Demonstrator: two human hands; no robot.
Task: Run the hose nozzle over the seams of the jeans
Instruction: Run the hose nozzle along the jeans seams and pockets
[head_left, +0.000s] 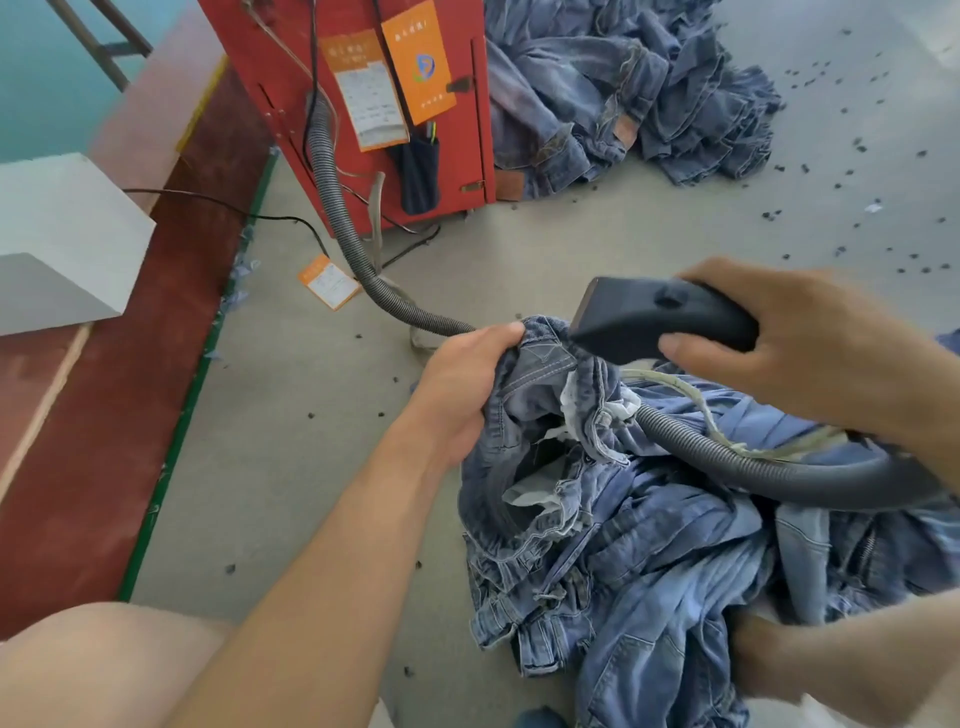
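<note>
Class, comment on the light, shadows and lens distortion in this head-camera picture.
Head view: soft, even daylight, only faint shadow under the jeans; wide-angle lens bows the red cabinet and floor edges; right hand on the nozzle slightly soft.

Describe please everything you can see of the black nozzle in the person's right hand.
The nozzle is a dark, matte, plastic-looking wedge with a flat mouth facing left and a round knob on top. The right hand grips its rear, thumb below. It is held roughly level, its lower front edge at the bunched waistband of the jeans, which the left hand holds up. A grey ribbed hose seems to lead to it from behind.
</note>
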